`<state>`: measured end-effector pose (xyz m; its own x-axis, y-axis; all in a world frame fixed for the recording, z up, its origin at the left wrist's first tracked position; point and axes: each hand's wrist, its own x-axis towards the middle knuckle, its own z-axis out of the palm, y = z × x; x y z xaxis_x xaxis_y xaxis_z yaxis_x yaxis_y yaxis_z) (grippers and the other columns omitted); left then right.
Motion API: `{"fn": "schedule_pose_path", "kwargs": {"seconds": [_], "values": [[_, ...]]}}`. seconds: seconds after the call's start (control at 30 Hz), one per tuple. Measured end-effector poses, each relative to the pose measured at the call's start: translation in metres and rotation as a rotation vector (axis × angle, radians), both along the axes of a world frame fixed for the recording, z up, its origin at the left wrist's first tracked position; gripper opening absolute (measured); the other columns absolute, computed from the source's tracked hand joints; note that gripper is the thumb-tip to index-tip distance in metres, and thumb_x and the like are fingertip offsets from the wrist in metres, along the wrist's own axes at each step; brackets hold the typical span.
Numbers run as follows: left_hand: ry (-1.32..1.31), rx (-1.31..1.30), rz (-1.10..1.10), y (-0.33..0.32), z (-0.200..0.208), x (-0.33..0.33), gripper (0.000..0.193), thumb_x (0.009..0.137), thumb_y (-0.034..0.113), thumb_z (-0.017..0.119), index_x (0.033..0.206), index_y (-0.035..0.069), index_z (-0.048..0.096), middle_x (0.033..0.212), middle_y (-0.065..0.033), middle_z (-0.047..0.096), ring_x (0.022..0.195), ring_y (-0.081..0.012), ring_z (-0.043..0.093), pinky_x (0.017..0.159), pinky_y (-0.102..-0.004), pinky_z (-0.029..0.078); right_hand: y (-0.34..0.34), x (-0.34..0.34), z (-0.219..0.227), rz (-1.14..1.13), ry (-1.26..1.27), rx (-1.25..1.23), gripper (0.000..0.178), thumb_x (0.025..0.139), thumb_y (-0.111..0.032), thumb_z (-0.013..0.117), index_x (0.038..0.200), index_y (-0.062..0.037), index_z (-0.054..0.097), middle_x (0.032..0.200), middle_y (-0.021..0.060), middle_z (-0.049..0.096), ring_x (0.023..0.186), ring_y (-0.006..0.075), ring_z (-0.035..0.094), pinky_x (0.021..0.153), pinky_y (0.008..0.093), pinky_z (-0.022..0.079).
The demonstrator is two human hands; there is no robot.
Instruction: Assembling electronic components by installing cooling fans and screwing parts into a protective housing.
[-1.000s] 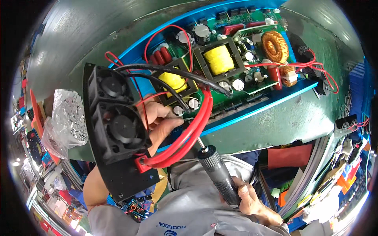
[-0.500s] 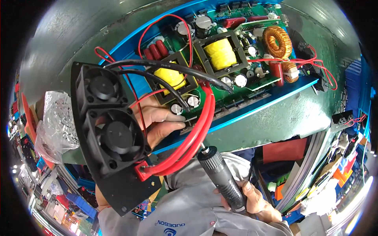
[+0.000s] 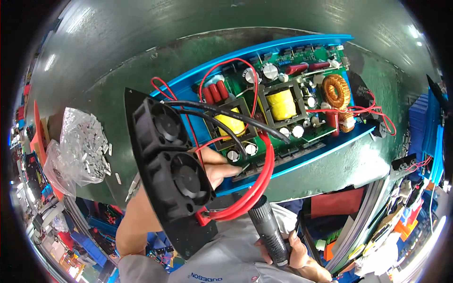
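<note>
Left hand (image 3: 218, 169) reaches behind the fan panel (image 3: 181, 181) to the circuit board's (image 3: 286, 146) near edge; cannot tell whether it pinches anything. Right hand (image 3: 300, 254) wraps the tilted black screwdriver (image 3: 269, 231).

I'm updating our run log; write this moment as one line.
left hand: at near edge of green circuit board; right hand: gripping black cylindrical tool; fan panel: left of board; clear bag: farther left

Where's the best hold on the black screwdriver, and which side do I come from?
I'd grip the lower part of the black screwdriver's textured barrel, from the right, where the right hand has it. The barrel is a straight cylinder, slanted with its collar up and left; in this view the red cables crowd that end, so the lower part looks freer.
</note>
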<state>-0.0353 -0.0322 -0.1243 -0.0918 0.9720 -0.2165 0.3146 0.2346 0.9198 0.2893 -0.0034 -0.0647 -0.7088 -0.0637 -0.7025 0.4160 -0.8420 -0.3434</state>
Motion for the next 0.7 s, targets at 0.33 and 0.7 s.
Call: {"fn": "schedule_pose_path", "kwargs": {"seconds": [0.33, 0.7], "values": [[0.436, 0.089, -0.044, -0.011, 0.067, 0.016, 0.056, 0.071, 0.009, 0.083, 0.125, 0.013, 0.069, 0.091, -0.0091, 0.068, 0.082, -0.0264, 0.066, 0.071, -0.0369, 0.050, -0.001, 0.001, -0.001, -0.025, -0.051, 0.068, 0.114, 0.089, -0.087, 0.020, 0.128, 0.0149, 0.053, 0.081, 0.0118, 0.066, 0.067, 0.0165, 0.058, 0.063, 0.0280, 0.042], [0.441, -0.003, -0.020, -0.004, 0.092, 0.023, 0.044, 0.082, 0.009, 0.076, 0.125, 0.004, 0.066, 0.101, -0.0134, 0.066, 0.090, -0.0290, 0.064, 0.080, -0.0378, 0.050, -0.003, 0.015, -0.021, -0.097, 0.089, -0.234, 0.106, 0.091, -0.084, 0.026, 0.135, 0.0090, 0.053, 0.078, 0.0082, 0.065, 0.067, 0.0138, 0.055, 0.064, 0.0264, 0.040]]}}
